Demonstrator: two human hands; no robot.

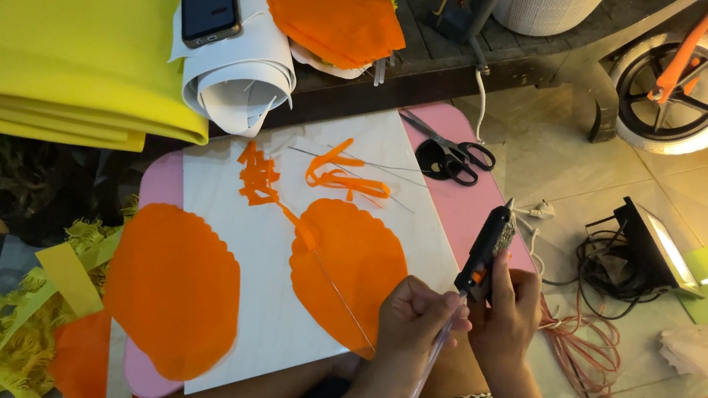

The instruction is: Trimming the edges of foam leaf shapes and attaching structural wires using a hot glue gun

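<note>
While the right hand point(509, 310) grips a black glue gun point(484, 253) upright, the left hand point(413, 316) pinches a clear glue stick point(422, 380) at its rear, off the pink table's point(461, 205) right edge. Loading seems underway; next, push the stick straight in. An orange petal point(347, 272) lies just left on the white board point(269, 306), scissors point(454, 157) near the far edge.

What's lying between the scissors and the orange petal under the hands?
In the head view, between the scissors and the orange petal lie curled orange offcuts and thin wires on the white sheet.
</note>
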